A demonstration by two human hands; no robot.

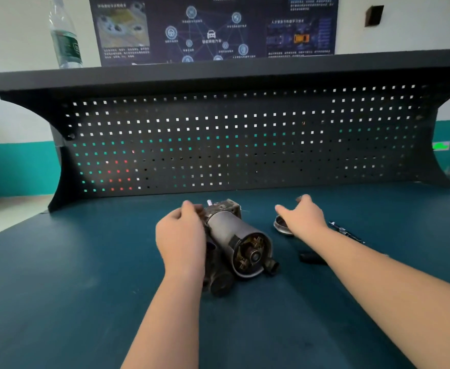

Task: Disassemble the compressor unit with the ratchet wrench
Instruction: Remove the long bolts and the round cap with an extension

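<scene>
Left hand (181,235) grips compressor unit (234,241); right hand (302,218) hovers open.

Workshop: pegboard-backed (234,145) workbench (85,262), technical poster (213,27)

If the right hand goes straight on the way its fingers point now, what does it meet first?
Probably nothing soon: the right hand points away over bare bench mat towards the pegboard. Depth is unclear.

Compressor (234,243) mid-bench (58,288); cap (281,225) & wrench (347,231) to right.
</scene>
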